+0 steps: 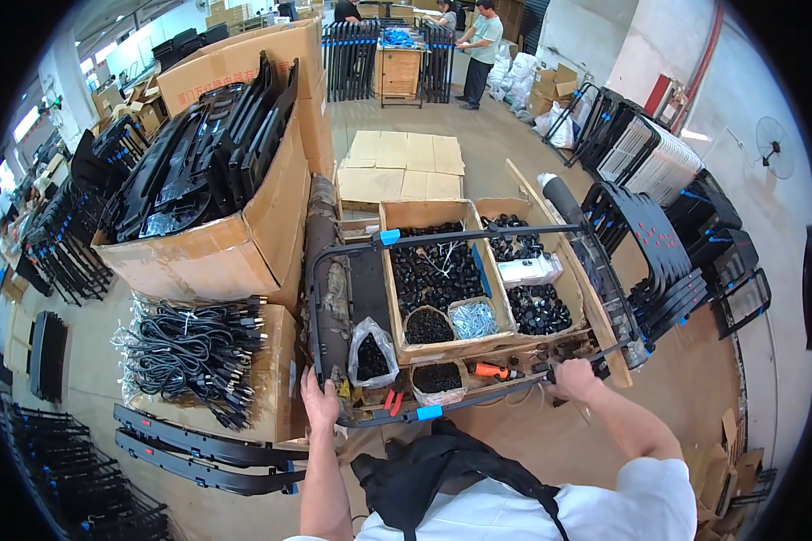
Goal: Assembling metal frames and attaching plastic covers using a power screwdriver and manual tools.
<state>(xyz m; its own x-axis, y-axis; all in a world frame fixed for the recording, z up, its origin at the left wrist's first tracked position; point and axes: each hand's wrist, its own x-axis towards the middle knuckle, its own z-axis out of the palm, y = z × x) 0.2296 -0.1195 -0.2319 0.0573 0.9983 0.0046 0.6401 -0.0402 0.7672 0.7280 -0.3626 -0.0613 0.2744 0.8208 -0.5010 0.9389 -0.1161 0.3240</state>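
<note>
A black tubular metal frame [469,232] with blue tape pieces lies across the padded workbench, around open parts boxes. My left hand [320,403] is at its near left corner, fingers along the outside of the tube and thumb inside. At the near right side, my right hand [576,380] is closed around the near bar; its fingertips are partly hidden. Left of that hand lies an orange-and-black power screwdriver [496,371]. Red-handled pliers [393,402] lie near my left hand, beside a bag of small black parts [371,353].
A divided cardboard box [388,261] holds black fittings and silver screws [475,319]. Bundled black cables [194,352] lie on a carton at left, below a large carton [244,243] of black panels. Frames [645,243] stack at right. A person [483,50] stands at the far bench.
</note>
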